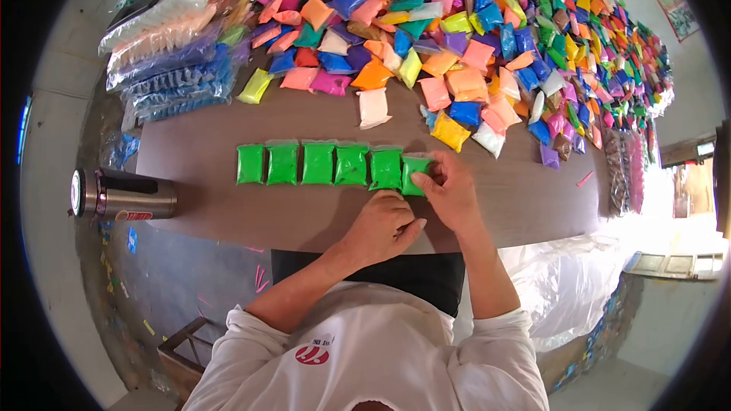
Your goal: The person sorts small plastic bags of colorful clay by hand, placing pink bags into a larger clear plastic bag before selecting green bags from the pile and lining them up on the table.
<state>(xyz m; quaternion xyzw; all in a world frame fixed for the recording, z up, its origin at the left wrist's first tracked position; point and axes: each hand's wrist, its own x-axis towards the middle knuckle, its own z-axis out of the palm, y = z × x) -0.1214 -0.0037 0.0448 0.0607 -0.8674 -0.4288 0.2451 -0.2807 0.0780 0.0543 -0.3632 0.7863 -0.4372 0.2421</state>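
Several small clear packets of bright green clay-like material lie side by side in a row on the brown table. At the row's right end, my right hand (451,189) pinches the last green packet (414,175) by its right side, thumb on top. My left hand (381,224) rests just below the neighbouring green packet (386,169), its fingers curled in and the thumb pointing right. I see nothing held in it, though its fingertips are partly hidden. Farther left in the row is another green packet (317,163), apart from both hands.
A large heap of many-coloured packets (457,53) covers the back of the table (198,160). Stacked plastic-wrapped bundles (171,53) stand at the back left. A steel flask (126,194) lies across the left edge. Clear plastic sheeting (567,281) hangs at the lower right.
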